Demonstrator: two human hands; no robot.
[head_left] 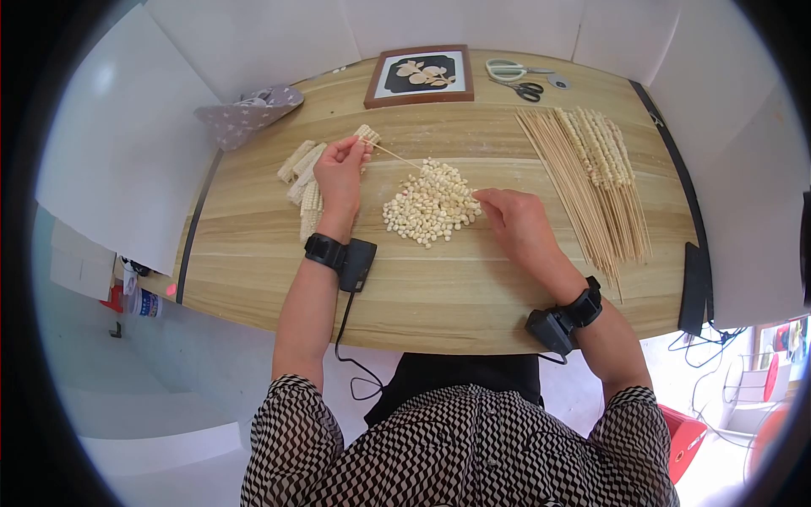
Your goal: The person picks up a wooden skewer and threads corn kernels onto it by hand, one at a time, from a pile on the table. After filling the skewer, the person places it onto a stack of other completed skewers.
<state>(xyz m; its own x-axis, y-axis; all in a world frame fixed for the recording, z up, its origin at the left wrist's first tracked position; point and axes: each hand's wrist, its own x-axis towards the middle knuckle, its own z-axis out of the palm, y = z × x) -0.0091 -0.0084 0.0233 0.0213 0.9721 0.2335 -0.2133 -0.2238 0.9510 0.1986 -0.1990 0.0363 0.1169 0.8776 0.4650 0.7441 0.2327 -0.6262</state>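
Fingers of my left hand (340,173) pinch a thin stick (395,155) over the kernel pile (422,215); I cannot tell whether my right hand (517,221), half-curled beside it, grips anything; threading seems underway, the next push wanting steadiness.

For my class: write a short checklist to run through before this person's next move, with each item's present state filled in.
1. Left hand grips the thin stick: ok, pinched near its end.
2. Right hand pinches a kernel: cannot tell; the fingertips are at the right side of the kernel pile, too small to judge.
3. Loose kernels within reach: ok, piled between the hands.
4. Black-handled scissors away from the hands: ok, at the back.
5. Left wrist cable clear of the pile: ok, hanging over the near edge.
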